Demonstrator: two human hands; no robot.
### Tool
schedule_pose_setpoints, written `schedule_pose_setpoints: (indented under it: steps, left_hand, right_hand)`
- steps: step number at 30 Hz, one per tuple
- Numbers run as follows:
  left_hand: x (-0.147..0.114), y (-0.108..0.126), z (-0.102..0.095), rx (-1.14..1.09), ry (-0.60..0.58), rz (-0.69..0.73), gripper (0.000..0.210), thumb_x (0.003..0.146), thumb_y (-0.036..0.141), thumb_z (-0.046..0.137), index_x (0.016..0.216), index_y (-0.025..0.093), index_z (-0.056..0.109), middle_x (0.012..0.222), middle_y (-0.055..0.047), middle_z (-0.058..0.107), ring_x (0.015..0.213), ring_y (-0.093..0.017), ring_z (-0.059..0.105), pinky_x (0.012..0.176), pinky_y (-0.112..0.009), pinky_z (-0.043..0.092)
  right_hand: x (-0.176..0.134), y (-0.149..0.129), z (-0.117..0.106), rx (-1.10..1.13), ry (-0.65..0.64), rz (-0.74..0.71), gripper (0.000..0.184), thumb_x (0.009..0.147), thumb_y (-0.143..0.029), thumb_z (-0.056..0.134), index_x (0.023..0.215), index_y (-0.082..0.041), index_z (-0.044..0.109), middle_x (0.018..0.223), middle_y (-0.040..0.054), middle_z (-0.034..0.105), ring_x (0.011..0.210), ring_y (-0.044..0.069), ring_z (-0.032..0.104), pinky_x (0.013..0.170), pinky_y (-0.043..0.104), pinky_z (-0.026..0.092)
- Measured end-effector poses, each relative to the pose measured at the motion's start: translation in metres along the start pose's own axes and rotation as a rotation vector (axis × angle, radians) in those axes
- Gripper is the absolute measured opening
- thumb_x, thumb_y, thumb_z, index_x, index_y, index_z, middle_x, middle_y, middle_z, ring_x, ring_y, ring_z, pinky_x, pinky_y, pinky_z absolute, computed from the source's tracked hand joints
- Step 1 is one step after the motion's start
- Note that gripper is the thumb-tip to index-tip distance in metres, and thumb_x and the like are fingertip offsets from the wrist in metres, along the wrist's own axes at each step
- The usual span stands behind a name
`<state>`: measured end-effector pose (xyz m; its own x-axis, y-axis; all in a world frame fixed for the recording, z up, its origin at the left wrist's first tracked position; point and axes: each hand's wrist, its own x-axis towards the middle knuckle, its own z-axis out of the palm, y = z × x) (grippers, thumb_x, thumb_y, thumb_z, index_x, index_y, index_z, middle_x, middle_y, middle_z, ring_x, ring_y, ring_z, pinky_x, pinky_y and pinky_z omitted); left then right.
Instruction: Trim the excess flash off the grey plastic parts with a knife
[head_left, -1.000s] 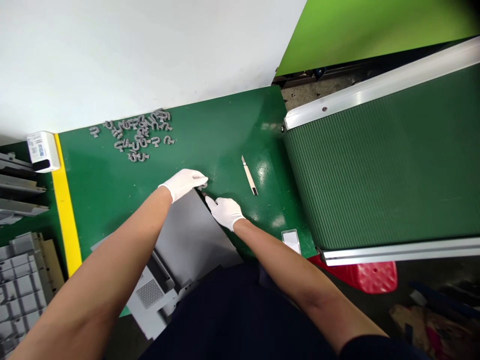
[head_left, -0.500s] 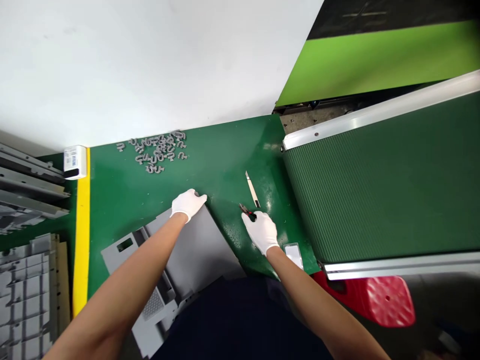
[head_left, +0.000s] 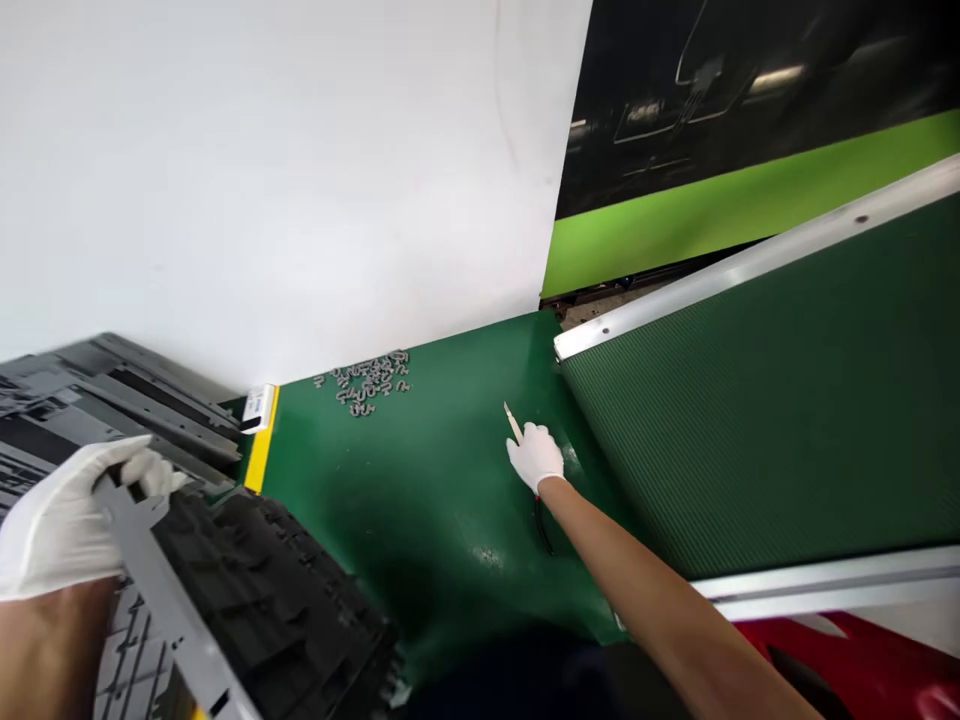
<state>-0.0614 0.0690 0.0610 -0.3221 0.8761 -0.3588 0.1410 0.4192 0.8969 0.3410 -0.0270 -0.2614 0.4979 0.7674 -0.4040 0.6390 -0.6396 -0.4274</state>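
My left hand (head_left: 64,525), in a white glove, grips the edge of a grey plastic panel (head_left: 161,590). The panel is lifted and tilted, and its dark ribbed underside faces the green mat (head_left: 420,490). My right hand (head_left: 536,455), also gloved, lies palm down on the mat with curled fingers. Its fingertips touch the near end of a thin white knife (head_left: 512,420). A dark tool with a red spot (head_left: 541,520), likely the small cutters, shows under my right wrist. I cannot see whether the hand still holds it.
A heap of several small grey clips (head_left: 367,380) lies at the back of the mat by the white wall. A stack of grey panels (head_left: 120,385), a white labelled box (head_left: 257,405) and a yellow stripe (head_left: 262,455) are at left. A green conveyor belt (head_left: 750,420) runs at right, above something red (head_left: 862,660).
My left hand has lifted the grey panel off the mat and swung it left, underside showing. My right hand carried the cutters to the knife. The camera tilted up.
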Motion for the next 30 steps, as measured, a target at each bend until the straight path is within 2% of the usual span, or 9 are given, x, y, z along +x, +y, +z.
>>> schedule_pose_setpoints:
  steps: [3,8,12,15,18,20,23,25,30]
  left_hand:
    - [-0.024,0.003,0.009,-0.224,-0.095,0.002,0.036,0.084,0.022,0.058,0.056,0.02,0.035,0.049,0.004,0.042,0.053,-0.01,0.042,0.059,-0.023,0.054]
    - [-0.02,-0.026,0.061,-0.288,-0.32,0.014,0.043,0.087,0.025,0.062,0.05,0.021,0.04,0.043,0.003,0.04,0.045,-0.011,0.039,0.061,-0.027,0.051]
    - [-0.009,-0.045,0.097,-0.3,-0.522,0.14,0.046,0.086,0.033,0.069,0.051,0.021,0.042,0.043,0.003,0.04,0.042,-0.011,0.037,0.055,-0.028,0.042]
    - [-0.009,-0.047,0.116,-0.27,-0.512,0.211,0.046,0.085,0.04,0.071,0.052,0.021,0.045,0.045,0.003,0.043,0.044,-0.011,0.04,0.051,-0.028,0.035]
    - [-0.014,-0.044,0.125,-0.24,-0.484,0.282,0.046,0.082,0.045,0.073,0.053,0.022,0.046,0.047,0.003,0.045,0.047,-0.012,0.041,0.051,-0.029,0.033]
    - [-0.018,-0.044,0.124,-0.219,-0.487,0.326,0.047,0.085,0.048,0.069,0.054,0.022,0.046,0.049,0.002,0.046,0.049,-0.013,0.041,0.053,-0.029,0.033]
    - [-0.02,-0.044,0.116,-0.176,-0.518,0.364,0.048,0.092,0.048,0.061,0.054,0.023,0.046,0.051,0.002,0.046,0.052,-0.015,0.041,0.057,-0.031,0.035]
    - [-0.021,-0.044,0.108,-0.171,-0.541,0.354,0.047,0.093,0.049,0.059,0.055,0.022,0.047,0.053,0.002,0.045,0.053,-0.015,0.041,0.058,-0.031,0.035]
    - [-0.026,-0.038,0.089,-0.13,-0.564,0.338,0.046,0.091,0.051,0.059,0.057,0.022,0.051,0.058,0.0,0.05,0.058,-0.017,0.044,0.062,-0.032,0.038]
  right_hand:
    - [0.032,-0.028,-0.001,0.038,-0.068,0.022,0.031,0.095,-0.031,0.068,0.12,-0.012,0.065,0.126,0.0188,0.064,0.116,0.031,0.066,0.098,0.044,0.051]
    - [0.037,-0.038,-0.012,0.171,-0.204,0.064,0.026,0.097,-0.032,0.071,0.116,-0.015,0.067,0.119,0.0088,0.069,0.107,0.024,0.068,0.096,0.047,0.057]
    - [0.002,-0.033,-0.029,0.418,-0.288,0.016,0.022,0.102,-0.036,0.063,0.105,-0.014,0.066,0.093,0.0038,0.069,0.077,0.015,0.067,0.071,0.031,0.058]
    - [-0.031,-0.036,-0.055,0.609,-0.327,-0.098,0.025,0.104,-0.036,0.051,0.105,-0.015,0.064,0.08,0.0005,0.065,0.06,0.01,0.058,0.059,0.024,0.05]
    - [-0.068,-0.054,-0.097,0.758,-0.372,-0.276,0.04,0.098,-0.056,0.052,0.109,-0.019,0.066,0.077,-0.0018,0.063,0.051,0.009,0.045,0.047,0.023,0.036]
    - [-0.095,-0.076,-0.13,0.838,-0.454,-0.431,0.05,0.093,-0.067,0.056,0.104,-0.02,0.068,0.064,-0.0049,0.056,0.046,0.009,0.033,0.043,0.025,0.025]
    - [-0.133,-0.121,-0.17,0.672,-0.534,-0.658,0.049,0.102,-0.065,0.046,0.103,-0.022,0.07,0.058,-0.0066,0.05,0.05,0.011,0.037,0.05,0.026,0.03]
    - [-0.151,-0.153,-0.186,0.486,-0.534,-0.766,0.048,0.106,-0.062,0.041,0.099,-0.023,0.07,0.057,-0.0071,0.048,0.055,0.012,0.041,0.057,0.027,0.034]
    - [-0.16,-0.222,-0.19,0.014,-0.369,-0.946,0.052,0.108,-0.055,0.035,0.075,-0.023,0.058,0.068,-0.0039,0.054,0.067,0.014,0.049,0.065,0.029,0.034]
